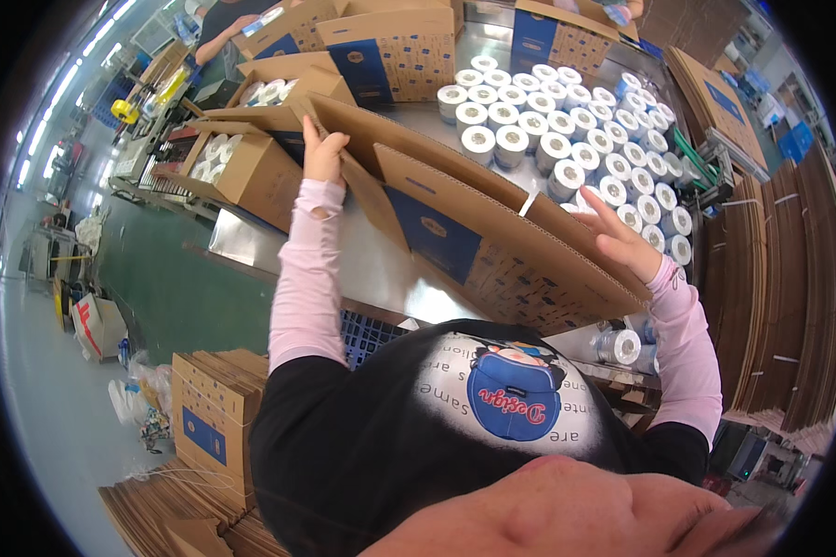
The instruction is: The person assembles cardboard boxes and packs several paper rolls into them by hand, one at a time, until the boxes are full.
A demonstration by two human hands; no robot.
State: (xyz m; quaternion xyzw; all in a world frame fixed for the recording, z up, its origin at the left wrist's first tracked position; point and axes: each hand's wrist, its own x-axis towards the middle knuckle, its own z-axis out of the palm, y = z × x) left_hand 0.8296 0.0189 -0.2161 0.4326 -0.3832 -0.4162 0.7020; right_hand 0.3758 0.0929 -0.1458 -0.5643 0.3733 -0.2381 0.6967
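Observation:
In front of me a brown cardboard box (520, 255) with a blue printed panel stands partly unfolded and slanted, its two long walls close together with a narrow gap between them. My left hand (325, 158) holds its far left edge, the thumb on the near side and a finger pointing up along the board. At the opposite end, my right hand (622, 237) rests by the upper edge with fingers stretched out and thumb apart; some fingertips reach over the board. Beyond the box stand many white-topped rolls (555, 147) in rows on the metal table (418, 125).
Filled open cartons (251, 176) stand on the left, more open boxes (390, 56) at the back. Flat cardboard stacks (776, 288) rise at right and lower left. A roll (620, 346) lies at the table's near edge. Another person's arm (221, 42) shows at far left.

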